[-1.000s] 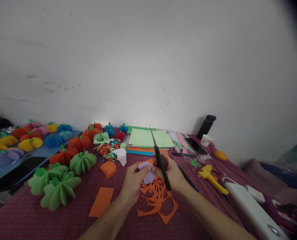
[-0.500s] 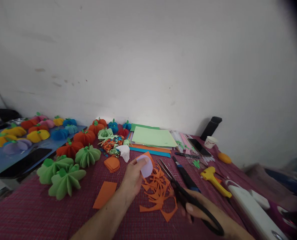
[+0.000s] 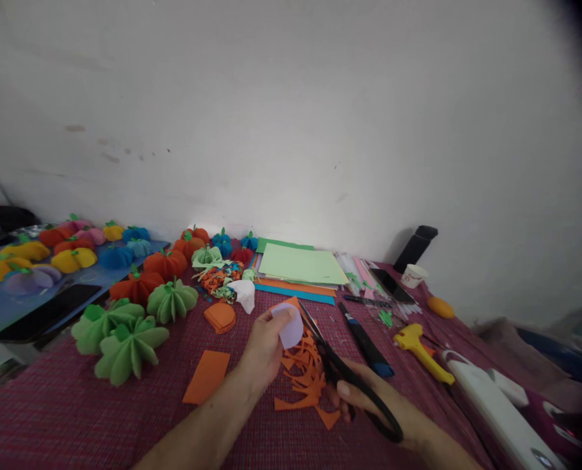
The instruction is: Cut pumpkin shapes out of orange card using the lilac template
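Between thumb and fingers, my left hand (image 3: 267, 338) pinches a lilac paper disc (image 3: 291, 329) laid over a piece of orange paper (image 3: 293, 301). My right hand (image 3: 364, 395) grips black-handled scissors (image 3: 345, 373), whose blades point up and left at the right edge of the orange paper. Curled orange paper scraps (image 3: 304, 378) lie on the cloth below the blades. Left of my left hand are a small stack of orange rounded cutouts (image 3: 220, 318) and an orange rectangle of paper (image 3: 207, 376).
Paper pumpkins in green (image 3: 132, 349), orange and other colours fill the left side. Coloured sheets (image 3: 298, 264) are stacked by the wall. At right lie a blue-black cutter (image 3: 366, 343), a yellow glue gun (image 3: 422, 354), a paper cup (image 3: 413, 276) and a white power strip (image 3: 496, 408).
My right hand has brought the scissors left, so the blades now meet the orange paper. My left hand still holds the disc and paper, shifted slightly right.
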A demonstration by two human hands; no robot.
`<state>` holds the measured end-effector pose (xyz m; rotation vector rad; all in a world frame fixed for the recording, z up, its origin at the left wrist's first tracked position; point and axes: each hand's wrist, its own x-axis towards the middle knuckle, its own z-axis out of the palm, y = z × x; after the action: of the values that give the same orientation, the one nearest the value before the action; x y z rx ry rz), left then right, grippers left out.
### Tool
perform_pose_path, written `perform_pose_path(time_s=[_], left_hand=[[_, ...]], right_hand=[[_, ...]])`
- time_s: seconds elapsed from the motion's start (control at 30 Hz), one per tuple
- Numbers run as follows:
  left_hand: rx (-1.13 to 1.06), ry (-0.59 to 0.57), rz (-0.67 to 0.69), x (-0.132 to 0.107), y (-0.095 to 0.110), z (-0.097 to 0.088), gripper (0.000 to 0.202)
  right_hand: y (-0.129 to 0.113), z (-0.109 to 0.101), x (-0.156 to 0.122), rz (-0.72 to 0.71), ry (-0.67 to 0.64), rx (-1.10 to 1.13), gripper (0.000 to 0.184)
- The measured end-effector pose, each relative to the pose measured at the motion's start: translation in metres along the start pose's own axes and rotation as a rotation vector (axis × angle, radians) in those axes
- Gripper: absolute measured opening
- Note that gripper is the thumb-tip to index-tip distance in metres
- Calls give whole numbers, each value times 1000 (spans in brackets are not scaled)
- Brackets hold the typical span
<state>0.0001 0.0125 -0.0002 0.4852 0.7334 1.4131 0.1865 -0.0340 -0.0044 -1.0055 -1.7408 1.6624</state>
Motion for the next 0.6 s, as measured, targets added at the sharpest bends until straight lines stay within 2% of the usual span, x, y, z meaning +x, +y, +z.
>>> perform_pose_path(time_s=[0.2,0.6], left_hand=[[-40,-5,-31,-2,-3,1,20],[-44,-7,-46,-3,-5,2,20]], right_hand=[[-5,11,11,-17,44,-2,30],[10,16,18,-3,114,27,34]])
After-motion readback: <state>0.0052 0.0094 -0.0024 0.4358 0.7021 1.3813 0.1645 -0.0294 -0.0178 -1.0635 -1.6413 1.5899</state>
